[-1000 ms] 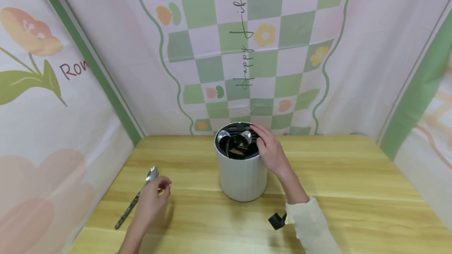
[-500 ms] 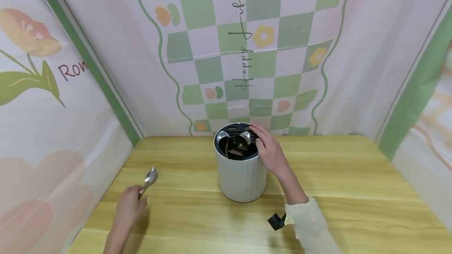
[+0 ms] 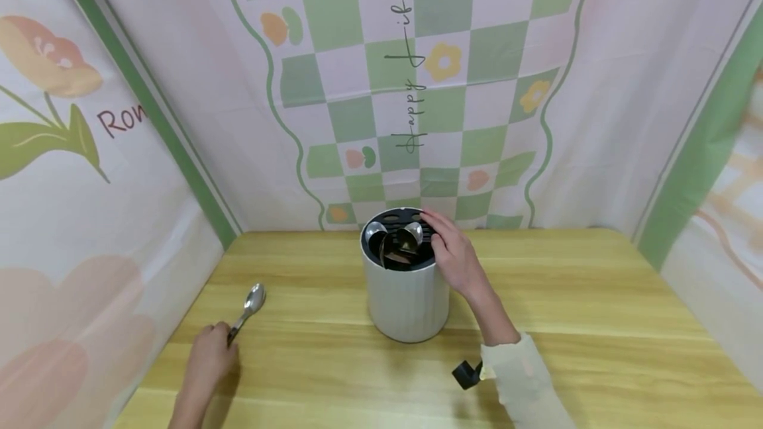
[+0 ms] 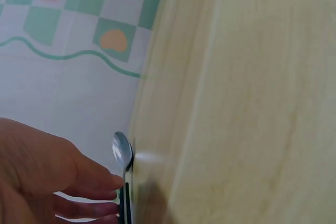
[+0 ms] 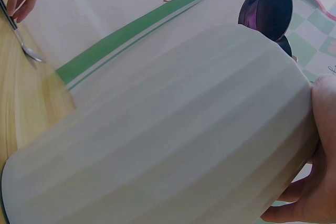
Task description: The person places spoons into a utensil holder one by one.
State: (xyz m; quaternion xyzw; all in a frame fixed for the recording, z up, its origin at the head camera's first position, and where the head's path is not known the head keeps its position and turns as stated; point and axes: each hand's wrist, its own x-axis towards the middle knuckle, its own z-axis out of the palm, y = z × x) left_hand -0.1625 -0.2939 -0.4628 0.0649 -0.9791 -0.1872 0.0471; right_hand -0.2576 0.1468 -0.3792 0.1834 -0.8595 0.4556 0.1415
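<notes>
My left hand [image 3: 208, 357] pinches the dark handle of a metal spoon [image 3: 255, 298] at the left of the table. The spoon's shiny bowl points up and away, past the fingers [image 4: 100, 211]. At the centre stands a white, ribbed utensil holder [image 3: 408, 306] with a black slotted top. Around the right side of its rim my right hand [image 3: 459, 260] holds on, thumb toward the front and fingers toward the back. Two silver spoon bowls [image 3: 376, 230] and several darker utensils stick up from the slots.
A small black object [image 3: 467, 374] shows by the cream right sleeve [image 3: 524, 376]. The wooden table [image 3: 584, 283] ends at a printed cloth [image 3: 447, 111] behind and at the sides.
My left hand has moved down and left from near the spoon's bowl to its handle and taken hold. The spoon has hardly moved. The right hand stays on the holder.
</notes>
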